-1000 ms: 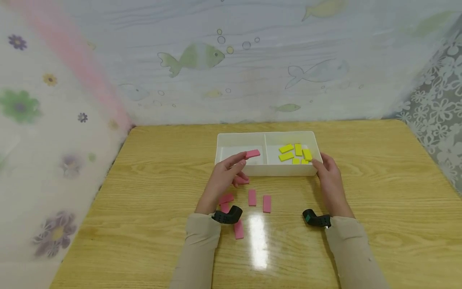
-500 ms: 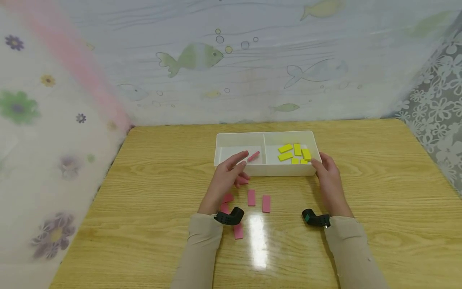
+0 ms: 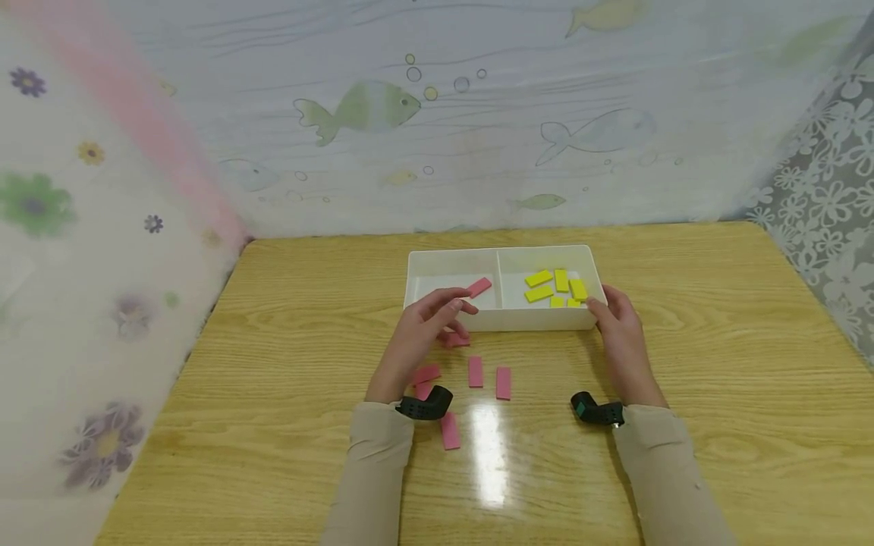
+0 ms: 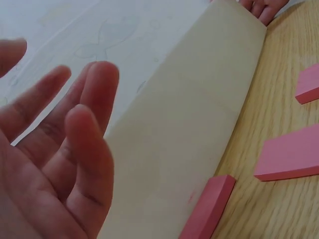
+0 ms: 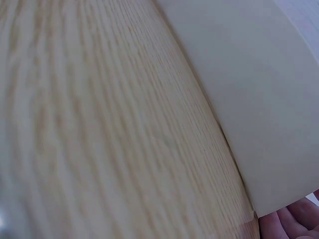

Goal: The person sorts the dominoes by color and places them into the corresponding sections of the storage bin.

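Observation:
A white two-part box [image 3: 526, 321] lies across the table. In its left compartment one pink block [image 3: 481, 287] lies near the divider, just beyond the fingertips of my left hand [image 3: 425, 331]. The left wrist view shows that hand's fingers [image 4: 94, 144] loosely bent and apart, holding nothing, beside the box's front wall. My right hand [image 3: 624, 341] grips the box's right front corner, thumb in front and fingers round the side. Several yellow blocks [image 3: 539, 293] lie in the right compartment.
On the wooden table [image 3: 273, 364], before the box, lie several more pink blocks [image 3: 503, 383], some partly hidden by the left hand and wrist camera. One pink block [image 4: 209, 206] is close to the box's front wall. A painted wall [image 3: 471, 152] stands behind.
The left hand has let go of a pink block, which tipped and dropped into the left compartment. The hand has since drawn back slightly. The right hand keeps its grip on the box.

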Motion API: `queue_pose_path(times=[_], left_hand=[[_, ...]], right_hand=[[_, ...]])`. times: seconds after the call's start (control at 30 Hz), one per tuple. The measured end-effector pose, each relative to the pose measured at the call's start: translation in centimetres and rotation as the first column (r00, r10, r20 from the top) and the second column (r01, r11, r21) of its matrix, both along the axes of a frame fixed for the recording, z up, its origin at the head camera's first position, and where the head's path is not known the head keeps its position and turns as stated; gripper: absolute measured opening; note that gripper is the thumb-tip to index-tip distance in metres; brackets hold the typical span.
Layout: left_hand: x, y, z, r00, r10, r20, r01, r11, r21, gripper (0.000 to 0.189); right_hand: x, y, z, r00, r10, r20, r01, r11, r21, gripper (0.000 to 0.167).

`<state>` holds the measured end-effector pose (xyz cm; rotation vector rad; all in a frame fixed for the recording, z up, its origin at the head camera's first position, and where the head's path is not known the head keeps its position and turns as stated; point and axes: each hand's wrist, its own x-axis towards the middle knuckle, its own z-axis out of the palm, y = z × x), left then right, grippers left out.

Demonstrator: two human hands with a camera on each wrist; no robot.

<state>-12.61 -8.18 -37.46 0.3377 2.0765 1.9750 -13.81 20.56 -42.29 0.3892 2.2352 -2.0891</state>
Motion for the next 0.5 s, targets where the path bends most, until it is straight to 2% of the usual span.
queue_pose_path(times=[0.17, 0.27, 0.4, 0.5], left_hand=[[0.2, 0.0, 0.5, 0.998, -0.057, -0.008, 0.057, 0.995, -0.085, 0.029], [0.4, 0.1, 0.8, 0.994, -0.112, -0.010, 0.110, 0.988, -0.109, 0.029], [0.4, 0.3, 0.6, 0.974, -0.228, 0.011, 0.228, 0.967, -0.112, 0.033], [0.3, 0.5, -0.3, 0.954, -0.300, 0.022, 0.300, 0.942, -0.153, 0.034]], right_hand=[[0.0, 0.0, 0.1, 1.000, 0.001, 0.000, -0.001, 1.000, 0.007, 0.063], [0.0, 0.1, 0.1, 1.000, -0.003, -0.003, 0.003, 1.000, 0.005, 0.062], [-0.1, 0.1, 0.0, 1.000, -0.008, -0.006, 0.008, 1.000, -0.001, 0.061], [-0.1, 0.1, 0.0, 1.000, -0.009, -0.002, 0.009, 1.000, -0.001, 0.061]])
